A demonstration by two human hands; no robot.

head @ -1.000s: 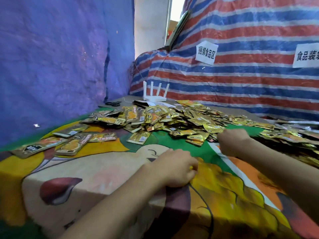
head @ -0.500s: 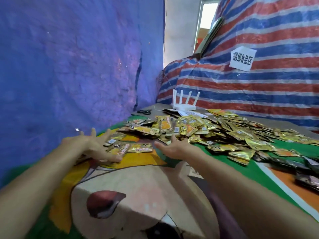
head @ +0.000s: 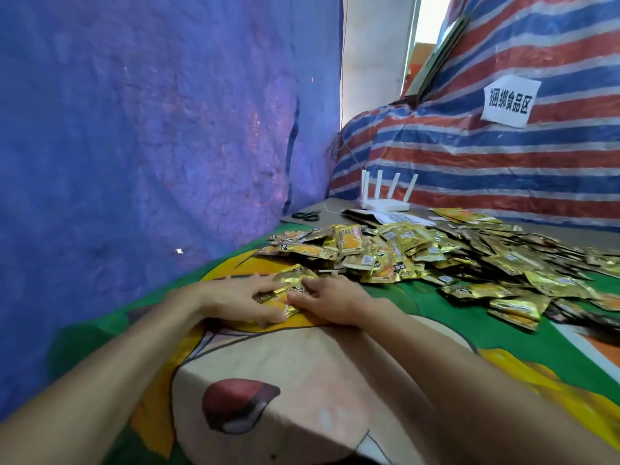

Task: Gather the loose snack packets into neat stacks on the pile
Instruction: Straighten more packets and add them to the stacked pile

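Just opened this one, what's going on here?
A person is sorting gold snack packets with both bare hands on a table covered by a cartoon-print cloth. The left hand and right hand lie with fairly straight fingers on either side of a small bunch of loose packets. The big pile sprawls just beyond and to the right, not yet in neat stacks. A white router and scissors sit at the far end.
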